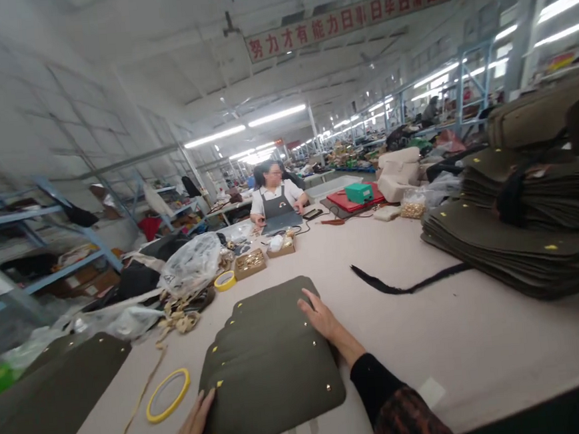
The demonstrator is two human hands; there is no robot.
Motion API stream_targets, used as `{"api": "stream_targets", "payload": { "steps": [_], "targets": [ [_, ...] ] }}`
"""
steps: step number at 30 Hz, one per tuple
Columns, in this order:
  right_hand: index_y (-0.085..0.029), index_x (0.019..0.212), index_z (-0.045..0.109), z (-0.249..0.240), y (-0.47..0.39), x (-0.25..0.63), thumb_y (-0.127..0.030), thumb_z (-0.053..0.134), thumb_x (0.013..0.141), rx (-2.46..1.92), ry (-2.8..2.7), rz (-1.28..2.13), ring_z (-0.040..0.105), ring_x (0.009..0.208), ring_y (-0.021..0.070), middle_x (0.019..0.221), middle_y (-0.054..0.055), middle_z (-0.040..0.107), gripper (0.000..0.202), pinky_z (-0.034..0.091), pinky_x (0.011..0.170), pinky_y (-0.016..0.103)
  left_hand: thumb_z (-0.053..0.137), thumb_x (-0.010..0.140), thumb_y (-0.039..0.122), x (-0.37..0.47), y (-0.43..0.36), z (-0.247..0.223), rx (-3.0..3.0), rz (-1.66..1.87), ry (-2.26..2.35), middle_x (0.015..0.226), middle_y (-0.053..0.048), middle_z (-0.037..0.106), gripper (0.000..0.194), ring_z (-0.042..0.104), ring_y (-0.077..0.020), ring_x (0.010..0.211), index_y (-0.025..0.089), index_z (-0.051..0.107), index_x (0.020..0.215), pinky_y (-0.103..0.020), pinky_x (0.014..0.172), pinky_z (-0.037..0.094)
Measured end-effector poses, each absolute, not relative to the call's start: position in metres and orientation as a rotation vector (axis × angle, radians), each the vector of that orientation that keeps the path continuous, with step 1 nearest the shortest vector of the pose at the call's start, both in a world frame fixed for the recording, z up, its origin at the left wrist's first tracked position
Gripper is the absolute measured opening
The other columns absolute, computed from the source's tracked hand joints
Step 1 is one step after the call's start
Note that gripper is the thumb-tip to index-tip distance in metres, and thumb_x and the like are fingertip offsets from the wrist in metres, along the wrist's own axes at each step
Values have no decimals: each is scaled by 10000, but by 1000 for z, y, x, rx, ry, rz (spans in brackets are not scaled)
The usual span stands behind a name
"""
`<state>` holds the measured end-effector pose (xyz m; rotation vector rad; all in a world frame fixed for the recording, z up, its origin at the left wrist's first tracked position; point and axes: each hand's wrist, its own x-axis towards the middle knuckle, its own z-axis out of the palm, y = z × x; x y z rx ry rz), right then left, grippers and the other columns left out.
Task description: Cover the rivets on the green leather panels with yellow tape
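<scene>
"One left hand (192, 430) lies nearest; does it grip?"

"Not visibly: thumb and fingers spread loosely around the near-left corner of a staggered stack of dark-olive, round-cornered sheets (275, 362) on the pale, smooth table (411, 358). Beyond, the half-open right hand (322, 318) rests on their far-right part, holding nothing."

"What could go wrong?"

"Uneven pressure might slide the layers apart, perhaps towards the frayed black strip (400, 290) farther right."

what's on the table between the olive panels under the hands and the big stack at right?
A black strap, running up to the big stack. The right forearm also sits beside the olive panels. Head view.
</scene>
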<state>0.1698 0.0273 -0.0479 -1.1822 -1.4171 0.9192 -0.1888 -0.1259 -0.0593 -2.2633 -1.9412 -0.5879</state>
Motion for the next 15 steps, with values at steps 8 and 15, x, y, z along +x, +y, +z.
{"api": "stream_targets", "payload": {
  "steps": [8, 15],
  "targets": [
    [-132, 1251, 593, -60, 42, 189, -621, 432, 837, -1283, -1189, 891, 571, 1226, 291, 1282, 175, 628, 661, 469, 1020, 419, 378, 889, 388, -205, -122, -52, -1794, -793, -2076, 1228, -131, 654, 422, 602, -271, 1176, 158, 615, 1151, -468, 1018, 490],
    [-133, 1040, 662, -69, 43, 206, -630, 554, 755, -1399, -1040, 931, 734, 867, 296, 940, 153, 746, 583, 624, 708, 387, 518, 802, 312, -251, -77, -41, -1906, -800, -2103, 1094, -101, 693, 235, 613, -279, 1092, 201, 671, 942, -475, 1001, 459]
  ]
}}
